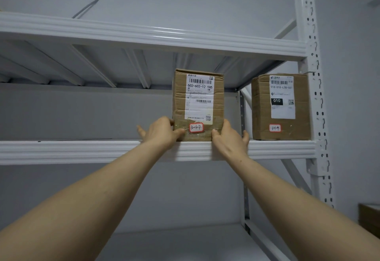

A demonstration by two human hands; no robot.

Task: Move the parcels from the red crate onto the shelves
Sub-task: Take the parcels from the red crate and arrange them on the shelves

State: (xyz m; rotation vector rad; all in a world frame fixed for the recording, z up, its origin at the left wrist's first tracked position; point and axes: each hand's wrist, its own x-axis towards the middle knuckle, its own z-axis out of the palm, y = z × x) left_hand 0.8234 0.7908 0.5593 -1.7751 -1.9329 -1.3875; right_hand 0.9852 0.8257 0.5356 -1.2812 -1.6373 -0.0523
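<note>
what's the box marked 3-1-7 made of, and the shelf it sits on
The parcel looks like brown corrugated cardboard, matte and creased, with glossy clear tape across its lower front and a white paper label. The shelf looks like white-painted metal, judging by its smooth sheen, ribbed front beam and slotted upright.

The left hand (159, 131) and right hand (229, 137) cover both lower front corners of the parcel (198, 104). Any fingertips past its side edges are out of sight. The fine print on its shipping label (199, 96) is too small to read. The handwriting on the red-bordered sticker (275, 128) of the second parcel (263, 112) is not clearly legible. The front beam (82, 151) hides the shelf surface. A brown object (370, 221) is cut off by the right edge. Both forearms run out at the lower edge.
</note>
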